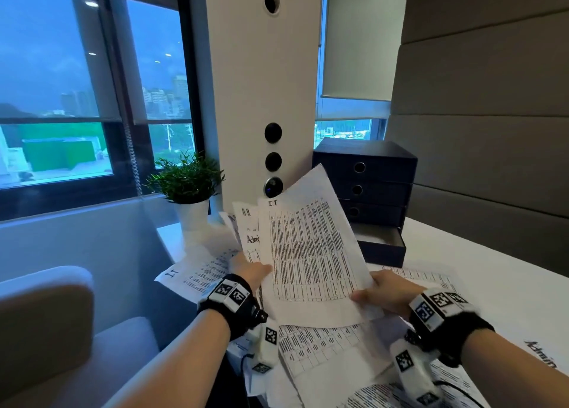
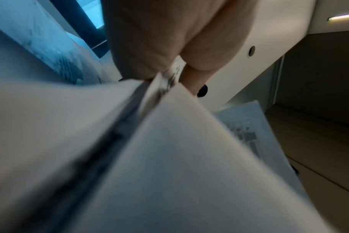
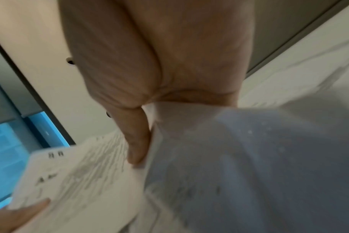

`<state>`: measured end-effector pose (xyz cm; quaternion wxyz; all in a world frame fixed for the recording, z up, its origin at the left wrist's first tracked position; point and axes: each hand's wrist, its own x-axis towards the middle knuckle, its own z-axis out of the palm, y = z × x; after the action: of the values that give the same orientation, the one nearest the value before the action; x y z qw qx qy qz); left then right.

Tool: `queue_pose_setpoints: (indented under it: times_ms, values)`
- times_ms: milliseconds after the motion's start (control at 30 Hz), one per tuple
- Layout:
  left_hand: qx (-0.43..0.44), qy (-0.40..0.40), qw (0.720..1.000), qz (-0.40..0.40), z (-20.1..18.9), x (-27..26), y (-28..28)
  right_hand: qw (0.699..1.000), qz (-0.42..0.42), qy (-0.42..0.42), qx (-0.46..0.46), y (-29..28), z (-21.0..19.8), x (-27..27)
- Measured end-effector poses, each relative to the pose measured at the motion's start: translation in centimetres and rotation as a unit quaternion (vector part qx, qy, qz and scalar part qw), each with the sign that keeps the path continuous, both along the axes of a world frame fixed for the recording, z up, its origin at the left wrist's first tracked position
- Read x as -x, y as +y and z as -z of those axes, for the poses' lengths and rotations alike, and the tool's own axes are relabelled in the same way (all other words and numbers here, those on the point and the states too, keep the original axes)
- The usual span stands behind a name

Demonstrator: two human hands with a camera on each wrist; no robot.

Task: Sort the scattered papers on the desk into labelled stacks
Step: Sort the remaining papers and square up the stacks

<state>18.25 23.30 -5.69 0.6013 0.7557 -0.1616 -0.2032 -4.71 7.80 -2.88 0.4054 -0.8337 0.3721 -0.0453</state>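
Both hands hold printed sheets up above the desk (image 1: pixel 492 272). My right hand (image 1: pixel 385 290) pinches the lower right edge of a table-filled sheet headed "I.T" (image 1: pixel 308 247); the right wrist view shows the thumb (image 3: pixel 137 141) pressed on this paper. My left hand (image 1: pixel 252 272) grips a fan of sheets (image 1: pixel 249 232) behind it, headed "H R" and "Admin"; these sheets (image 2: pixel 169 75) sit pinched between its fingers in the left wrist view. More printed papers (image 1: pixel 323 346) lie scattered on the desk below, one "I.T" sheet (image 1: pixel 191 276) hanging off the left edge.
A dark drawer box (image 1: pixel 366 192) stands at the back of the desk, its bottom drawer (image 1: pixel 381 244) pulled out. A potted plant (image 1: pixel 187 186) stands back left by a white pillar (image 1: pixel 261 84). A padded chair (image 1: pixel 46 330) is at the left. An "Admin" label (image 1: pixel 542 353) lies right.
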Motion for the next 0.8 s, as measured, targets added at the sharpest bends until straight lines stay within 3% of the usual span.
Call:
queue_pose_setpoints:
  times_ms: [100,167,267,400,500,633,800]
  values:
    - [0.064,-0.034,0.997,0.042,-1.5,0.9,0.7,0.995,-0.017,0.077,0.061,-0.6,-0.4,0.6]
    - [0.099,-0.048,0.99,0.083,-3.3,2.0,1.4,0.998,-0.005,0.054,0.023,-1.6,-0.3,1.0]
    - [0.155,-0.056,0.98,0.116,-6.4,3.4,2.6,0.998,0.026,-0.062,-0.013,-2.5,-1.2,1.6]
    - [0.194,-0.064,0.964,0.17,-9.5,4.3,3.6,0.946,0.006,-0.304,-0.111,-2.4,-3.2,2.8]
    - [0.216,-0.075,0.966,0.124,-10.9,5.7,3.6,0.926,0.004,-0.366,-0.094,-1.0,-5.4,3.3]
    - [0.241,-0.177,0.954,0.022,-12.9,8.5,2.2,0.895,0.064,-0.441,0.005,0.1,-7.9,2.8]
    - [0.279,-0.252,0.926,-0.038,-14.5,11.9,0.2,0.88,0.036,-0.461,0.111,1.7,-9.2,2.8]
